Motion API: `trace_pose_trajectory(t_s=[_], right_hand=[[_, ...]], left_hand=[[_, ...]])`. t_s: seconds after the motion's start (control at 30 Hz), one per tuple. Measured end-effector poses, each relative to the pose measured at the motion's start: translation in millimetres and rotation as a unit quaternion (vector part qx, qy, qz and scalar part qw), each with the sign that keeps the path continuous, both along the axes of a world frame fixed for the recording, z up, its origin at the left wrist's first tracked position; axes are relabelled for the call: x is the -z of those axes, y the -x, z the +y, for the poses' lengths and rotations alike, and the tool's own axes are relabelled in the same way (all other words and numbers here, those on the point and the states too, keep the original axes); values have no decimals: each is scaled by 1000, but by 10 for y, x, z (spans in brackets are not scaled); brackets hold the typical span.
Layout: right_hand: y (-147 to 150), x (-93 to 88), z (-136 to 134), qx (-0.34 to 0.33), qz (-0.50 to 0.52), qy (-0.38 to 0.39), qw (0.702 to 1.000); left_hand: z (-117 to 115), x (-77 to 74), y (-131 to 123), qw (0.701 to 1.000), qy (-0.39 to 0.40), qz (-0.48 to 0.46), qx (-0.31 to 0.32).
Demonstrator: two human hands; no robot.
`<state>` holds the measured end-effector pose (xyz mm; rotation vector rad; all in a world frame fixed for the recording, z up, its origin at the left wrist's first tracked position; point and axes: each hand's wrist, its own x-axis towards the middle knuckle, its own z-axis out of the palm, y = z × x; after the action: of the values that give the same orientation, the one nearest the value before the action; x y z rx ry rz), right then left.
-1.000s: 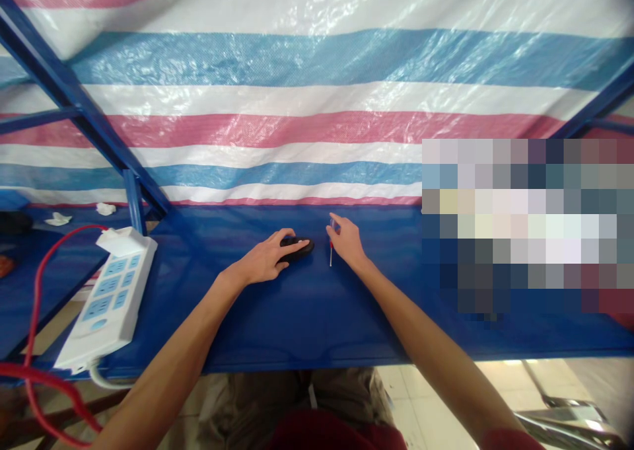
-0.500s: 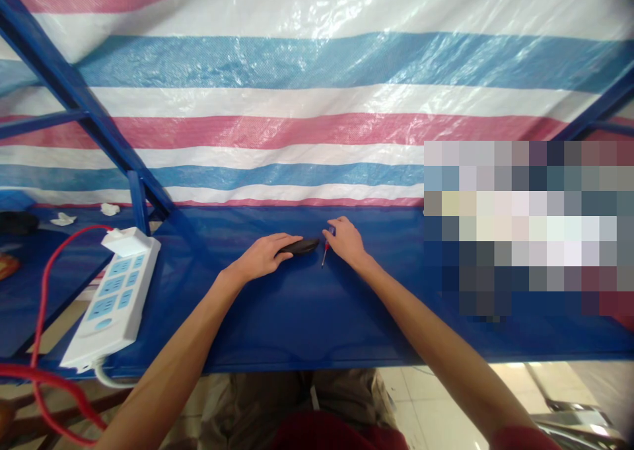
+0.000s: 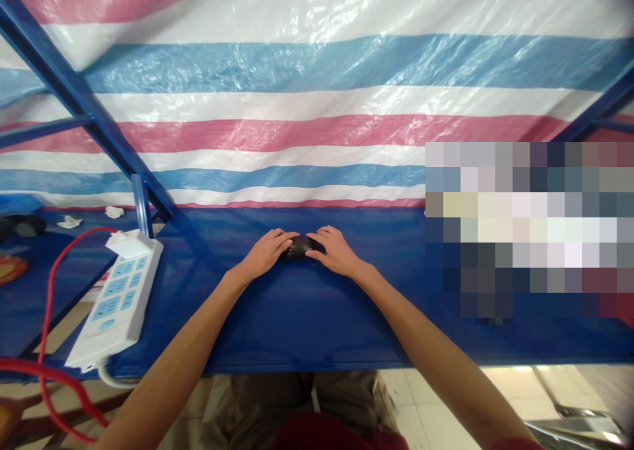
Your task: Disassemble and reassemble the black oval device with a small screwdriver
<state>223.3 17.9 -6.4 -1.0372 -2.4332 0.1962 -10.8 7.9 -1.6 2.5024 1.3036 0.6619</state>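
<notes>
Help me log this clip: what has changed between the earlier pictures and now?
The right hand moved left from beside the small red-handled screwdriver onto the black mouse, so it and the left hand now both grip it. The screwdriver no longer shows. The power strip stayed where it was.

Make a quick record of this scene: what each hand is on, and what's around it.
Left hand: on one side of a small black object
Right hand: on the object's other side
Surface: blue sheet
Nearby: white power strip, red cord
Behind: striped tarp
</notes>
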Motion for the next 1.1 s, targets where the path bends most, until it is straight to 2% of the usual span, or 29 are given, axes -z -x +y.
trace_pose_trajectory(t_s=[0.13,0.3,0.43,0.63,0.97,1.1], right_hand=[[39,-78,24,5,-52,18,998],[69,-137,54,1,-70,49,996],[76,-73,8,-4,-48,37,998],[41,21,-39,-11,-26,35,999],[31,15,-34,-4,-16,36,999],[29,18,-36,-8,-14,35,999]], left_hand=[[-14,49,-20,999,-6,20,-31],[-13,72,-12,999,19,7,-30],[14,-4,76,998,44,-43,-16],[27,-123,180,994,92,-66,6],[12,-162,161,995,74,-60,28],[14,-119,123,997,46,-62,14]])
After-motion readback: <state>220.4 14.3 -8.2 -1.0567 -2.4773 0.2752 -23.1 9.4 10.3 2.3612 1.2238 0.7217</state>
